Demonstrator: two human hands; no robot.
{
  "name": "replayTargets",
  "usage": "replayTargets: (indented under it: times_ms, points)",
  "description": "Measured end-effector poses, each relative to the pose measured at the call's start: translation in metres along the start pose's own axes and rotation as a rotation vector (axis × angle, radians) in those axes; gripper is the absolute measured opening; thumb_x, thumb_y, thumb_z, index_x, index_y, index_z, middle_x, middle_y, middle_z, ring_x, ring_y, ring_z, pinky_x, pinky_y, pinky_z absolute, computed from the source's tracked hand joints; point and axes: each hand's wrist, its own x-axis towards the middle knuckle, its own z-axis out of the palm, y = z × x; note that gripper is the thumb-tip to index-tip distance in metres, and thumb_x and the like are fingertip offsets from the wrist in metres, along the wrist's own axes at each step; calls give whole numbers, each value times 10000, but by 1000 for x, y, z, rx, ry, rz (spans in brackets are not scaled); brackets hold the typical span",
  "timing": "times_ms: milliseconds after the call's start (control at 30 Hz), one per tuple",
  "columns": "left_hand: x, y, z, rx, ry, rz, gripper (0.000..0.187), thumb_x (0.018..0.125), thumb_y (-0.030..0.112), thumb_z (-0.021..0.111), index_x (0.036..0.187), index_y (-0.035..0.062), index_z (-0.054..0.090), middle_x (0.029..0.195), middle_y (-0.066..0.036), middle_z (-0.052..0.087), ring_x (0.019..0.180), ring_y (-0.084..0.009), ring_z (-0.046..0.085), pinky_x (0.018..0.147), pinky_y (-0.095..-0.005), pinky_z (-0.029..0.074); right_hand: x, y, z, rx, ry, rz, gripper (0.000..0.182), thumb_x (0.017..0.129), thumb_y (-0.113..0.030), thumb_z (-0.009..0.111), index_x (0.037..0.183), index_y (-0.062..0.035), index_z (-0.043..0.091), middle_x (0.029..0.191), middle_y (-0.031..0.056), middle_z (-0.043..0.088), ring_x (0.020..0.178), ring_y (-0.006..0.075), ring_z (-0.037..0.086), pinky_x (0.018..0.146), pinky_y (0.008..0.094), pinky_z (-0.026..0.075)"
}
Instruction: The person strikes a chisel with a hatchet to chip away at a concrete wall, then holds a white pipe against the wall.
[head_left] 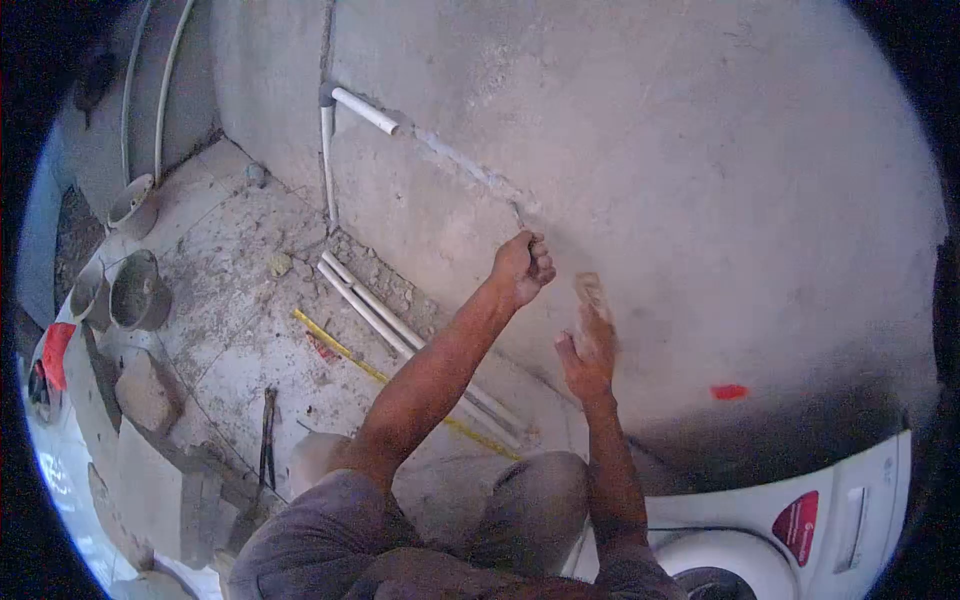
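Note:
My left hand (pixel 523 268) is closed in a fist around a chisel (pixel 518 213). Only the thin metal tip shows, pointing up at the wall (pixel 700 200) by the lower end of a narrow pale groove (pixel 455 158). Below and to the right is my right hand (pixel 590 365), its thumb raised and its fingers partly smeared by motion. A blurred tan shape (pixel 590 288) extends above those fingers, and its kind cannot be made out. A white pipe (pixel 365 110) juts along the groove's upper end from a grey elbow (pixel 326 95).
Loose white pipes (pixel 375 315) and a yellow strip (pixel 345 350) lie on the rubble-strewn floor at my left. Buckets (pixel 140 290), a stone (pixel 148 392) and broken slabs (pixel 165 480) stand farther left. A white washing machine (pixel 830 500) is close at the lower right.

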Motion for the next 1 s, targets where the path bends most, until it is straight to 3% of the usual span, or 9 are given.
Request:
replayTargets:
  times_ms: [33,100,133,300,333,567,767,833,1000]
  points:
    - [1,-2,4,2,-6,7,147,828,161,318,805,55,419,590,-63,466,530,-192,467,494,-319,406,1,-11,-6,-23,26,-94,303,730,-272,532,858,2,517,653,158,553,609,332,549,551,362,429]
    - [-3,-18,11,511,538,186,175,823,152,307,809,58,454,565,-47,430,457,-146,417,418,-283,350,-5,20,13,62,105,-126,300,731,-271,540,862,-2,520,647,145,554,597,316,549,546,357,429]
    - [-7,-20,5,509,537,188,175,823,152,307,809,58,454,565,-47,430,457,-146,417,418,-283,350,-7,18,12,105,144,-141,299,731,-271,545,863,-3,521,644,139,555,592,307,549,544,354,429]
    - [-21,-13,-40,1264,653,472,252,794,198,354,868,29,526,520,-28,389,449,-128,411,346,-271,310,-8,-9,-7,107,92,-138,283,717,-266,576,829,-10,526,634,116,550,545,251,541,514,339,423]
    - [-27,-19,-12,1049,602,369,248,796,247,363,902,76,508,505,-10,379,371,-99,341,324,-244,248,-9,-7,-7,167,8,-53,276,713,-261,582,811,-9,525,635,116,548,538,244,540,506,334,422]
    - [-32,-61,43,527,486,219,298,804,244,364,992,33,460,541,-29,430,393,-113,393,343,-251,304,-12,-8,-8,43,237,-257,262,689,-254,600,786,-25,515,642,100,548,540,251,528,495,325,418]
    - [-39,-75,56,494,419,220,301,811,258,383,1029,56,432,582,-22,426,406,-108,393,344,-243,296,-21,47,5,152,279,57,222,710,-227,589,783,-34,504,655,82,529,586,216,508,550,280,413]
    - [-41,-80,61,476,428,215,299,813,258,385,1032,59,429,584,-19,422,405,-107,390,343,-241,292,-20,23,-3,379,251,52,109,723,-68,570,739,-38,467,552,7,466,473,78,443,429,216,367]
    - [-37,-72,57,472,399,240,301,813,250,408,1026,39,433,568,-15,437,397,-109,396,333,-237,277,-22,12,-7,492,232,38,113,718,-61,572,740,-34,464,555,15,473,471,84,449,427,219,371]
